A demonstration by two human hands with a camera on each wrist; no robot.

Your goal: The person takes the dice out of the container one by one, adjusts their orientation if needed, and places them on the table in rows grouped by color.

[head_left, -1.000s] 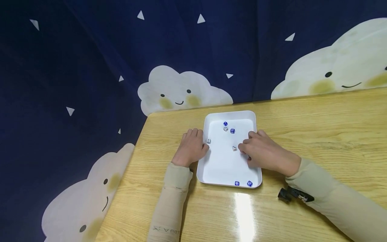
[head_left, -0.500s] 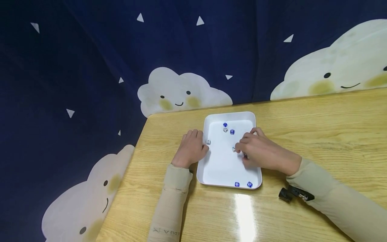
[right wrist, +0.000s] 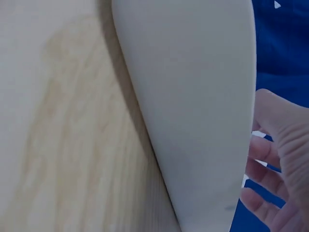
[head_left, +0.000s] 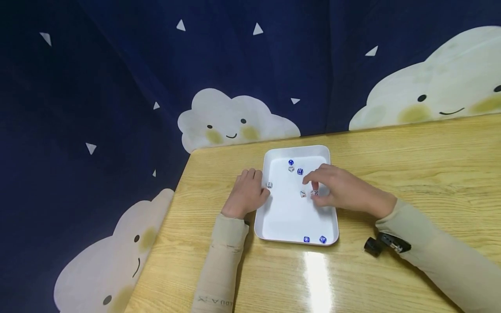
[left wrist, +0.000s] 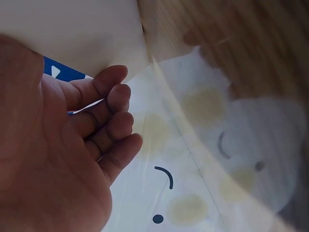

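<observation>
A white tray [head_left: 282, 224] on the table holds several blue and white dice. Over its right side, my right hand [head_left: 338, 189] pinches a white die [head_left: 315, 192] between thumb and a finger, the index finger held apart. Just left of that die lies another white die [head_left: 303, 194]. My left hand [head_left: 247, 193] grips the tray's left rim, its thumb over the edge beside a white die [head_left: 269, 185]. In the left wrist view the left fingers [left wrist: 118, 128] curl by the tray's outer wall. The right wrist view shows the right fingers [right wrist: 263, 181] beyond the tray wall, the die hidden.
Near the tray's far end sit a blue die [head_left: 291, 162], a white die [head_left: 291, 169] and another blue die [head_left: 299, 171]. Two blue dice, one being this die [head_left: 306, 239], lie along the near wall. Behind the wooden table [head_left: 411, 174] hangs a dark blue cloud-patterned curtain [head_left: 313, 52].
My right hand has turned and spread its thumb and index finger, bringing the white die into view nearer the other white die. The left hand stays at the rim.
</observation>
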